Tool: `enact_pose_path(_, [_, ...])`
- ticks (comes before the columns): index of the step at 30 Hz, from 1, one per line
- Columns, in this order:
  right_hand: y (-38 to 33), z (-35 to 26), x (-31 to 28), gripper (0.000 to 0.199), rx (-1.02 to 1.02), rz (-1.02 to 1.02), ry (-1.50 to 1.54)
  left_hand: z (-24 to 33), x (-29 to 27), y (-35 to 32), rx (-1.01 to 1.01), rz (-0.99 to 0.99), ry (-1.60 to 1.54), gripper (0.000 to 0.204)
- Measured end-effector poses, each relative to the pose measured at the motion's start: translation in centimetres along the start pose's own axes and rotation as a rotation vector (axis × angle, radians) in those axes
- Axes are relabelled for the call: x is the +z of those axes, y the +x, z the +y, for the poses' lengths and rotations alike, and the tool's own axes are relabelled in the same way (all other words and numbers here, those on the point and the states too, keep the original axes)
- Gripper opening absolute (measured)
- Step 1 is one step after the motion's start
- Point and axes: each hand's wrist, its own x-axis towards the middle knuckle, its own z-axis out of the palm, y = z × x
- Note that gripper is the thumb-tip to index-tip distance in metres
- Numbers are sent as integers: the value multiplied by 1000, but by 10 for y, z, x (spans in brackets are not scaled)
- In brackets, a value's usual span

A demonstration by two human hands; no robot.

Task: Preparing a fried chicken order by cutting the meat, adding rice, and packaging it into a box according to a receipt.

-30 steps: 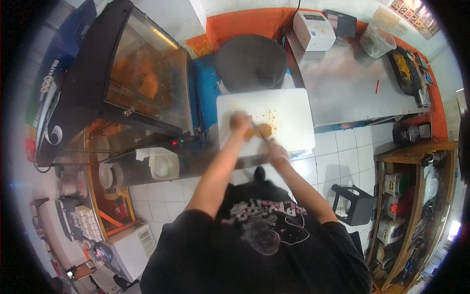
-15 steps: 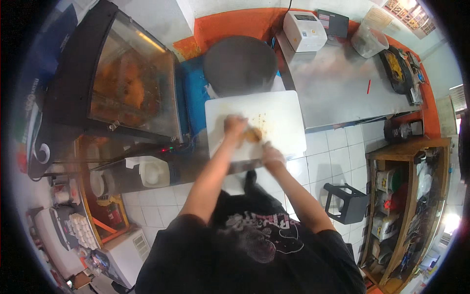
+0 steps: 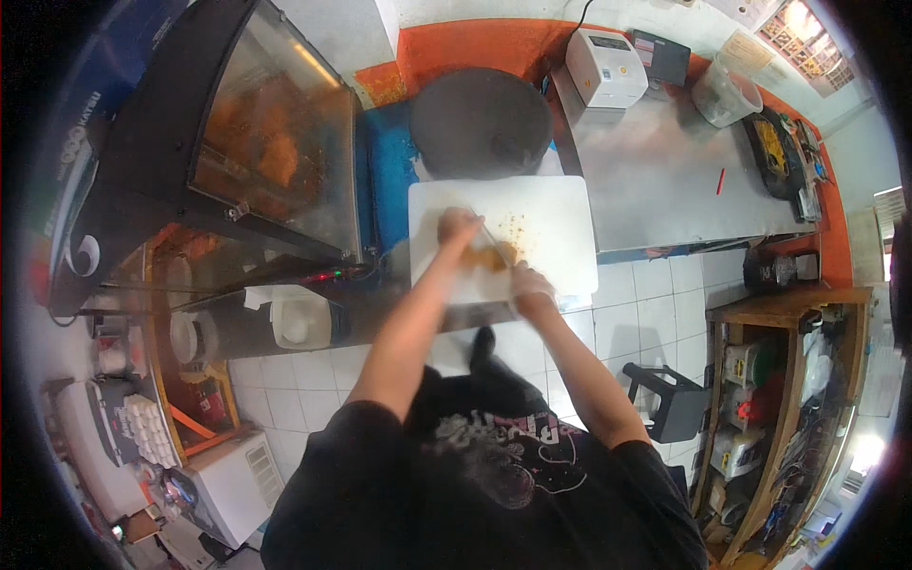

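Note:
A white cutting board (image 3: 560, 209) lies in front of me, with a golden-brown fried piece of food (image 3: 496, 257) near its middle. My right hand (image 3: 532, 288) is closed around the handle of a knife (image 3: 492, 244). The blade slants up and left across the food. At the blade's far end is my left hand (image 3: 458, 228), its fingers curled and slightly blurred; whether they grip the blade or something else is hidden. Brown crumbs (image 3: 516, 226) are scattered over the board beyond the food.
Behind the board stands a round dark griddle (image 3: 482, 123). A glass-fronted warming cabinet (image 3: 275, 142) is on the left, a white container (image 3: 302, 318) below it. To the right runs a steel counter (image 3: 655, 180) with a white printer (image 3: 605, 68). A wooden shelf (image 3: 788, 313) and black stool (image 3: 670, 404) stand lower right.
The knife blade now shows more clearly, slanting between both hands. My left hand has shifted slightly toward the board's far edge. The whole view has moved a little.

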Motion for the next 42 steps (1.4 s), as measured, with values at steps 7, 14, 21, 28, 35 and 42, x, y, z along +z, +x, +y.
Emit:
enact_pose_path(7, [-27,-31,15,33,-99,-54,-50,-28,-56,-21,7,-72,-83,26])
enact_pose_path(14, [-1,-19,56,41,-125,-133,-41,-51,-25,-29,-15,86,-57,29])
enact_pose_path(21, [4,-36,26,40,-121,-128,-151,-36,-49,-12,-15,77,-58,28])
enact_pose_path(28, [-21,-43,43,37,-79,-90,-52,-49,-65,-38,-39,-71,34,25])
enact_pose_path(35, [19,-39,71,32,-8,-75,-22,-70,-44,-30,106,103,-166,33])
enact_pose_path(42, [-19,-5,12,30,-247,97,-168,-54,-63,-68,219,238,-178,29])
